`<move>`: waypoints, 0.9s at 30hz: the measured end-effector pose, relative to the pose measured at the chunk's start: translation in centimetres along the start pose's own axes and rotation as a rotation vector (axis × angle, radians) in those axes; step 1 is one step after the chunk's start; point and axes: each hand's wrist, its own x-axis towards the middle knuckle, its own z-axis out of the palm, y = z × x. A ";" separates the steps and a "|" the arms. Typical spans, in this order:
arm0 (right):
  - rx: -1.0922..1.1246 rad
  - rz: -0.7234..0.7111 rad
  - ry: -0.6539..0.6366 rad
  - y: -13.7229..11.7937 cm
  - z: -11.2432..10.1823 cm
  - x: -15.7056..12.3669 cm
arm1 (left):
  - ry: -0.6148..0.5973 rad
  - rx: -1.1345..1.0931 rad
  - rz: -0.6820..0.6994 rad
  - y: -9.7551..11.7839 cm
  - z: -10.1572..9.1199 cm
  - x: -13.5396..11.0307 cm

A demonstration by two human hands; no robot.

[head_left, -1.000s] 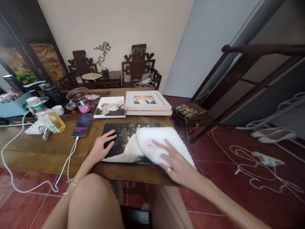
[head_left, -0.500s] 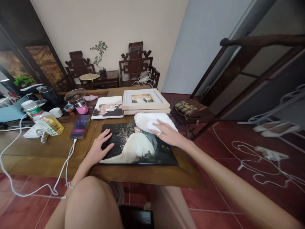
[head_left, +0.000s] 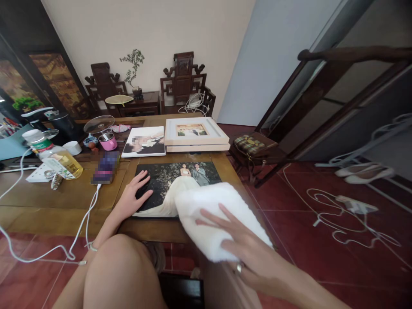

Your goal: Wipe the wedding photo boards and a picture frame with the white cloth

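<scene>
A dark glossy wedding photo panel lies flat near the front edge of the wooden table. My left hand rests on its left edge, fingers spread. In my right hand is a folded white towel, pressed under the fingers; the thumb side grips it. The towel covers the panel's lower right part and hangs past the table's front right corner. A couple printed on the panel shows just above the towel.
Behind the panel lie a white-framed photo box and a smaller photo print. To the left are a phone on a white cable, a pink cup and an oil-coloured bottle. A bag sits at right.
My right hand has drawn the towel from the panel's far right edge toward me, down past the near right corner. The printed couple is now uncovered. My left hand stays on the panel.
</scene>
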 end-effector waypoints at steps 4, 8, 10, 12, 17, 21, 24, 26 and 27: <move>0.015 -0.073 -0.018 0.2 -0.2 0.3 | -0.015 -0.004 -0.004 0.0 -0.1 -0.1; -0.001 0.145 0.047 5.0 -1.1 3.5 | -0.032 -0.002 -0.010 0.1 -0.2 -0.1; -0.018 0.315 0.057 8.0 -1.6 5.7 | -0.040 -0.001 -0.007 0.1 -0.3 -0.1; -0.029 0.383 0.084 10.8 -2.1 7.8 | -0.040 -0.004 -0.005 0.2 -0.3 -0.1; -0.032 0.391 0.113 12.9 -2.3 9.8 | -0.029 -0.014 -0.009 0.1 -0.4 -0.1; -0.028 0.292 0.076 8.5 -1.2 6.8 | -0.025 -0.016 -0.021 0.0 -0.2 -0.1; -0.054 0.097 0.054 3.6 -0.3 3.3 | -0.028 -0.001 -0.026 -0.1 -0.1 -0.1; -0.057 -0.018 0.001 0.8 0.1 1.5 | -0.032 0.010 -0.028 -0.1 -0.1 -0.1; -0.054 -0.053 -0.021 -0.2 0.3 1.0 | -0.033 0.015 -0.027 0.0 -0.1 -0.1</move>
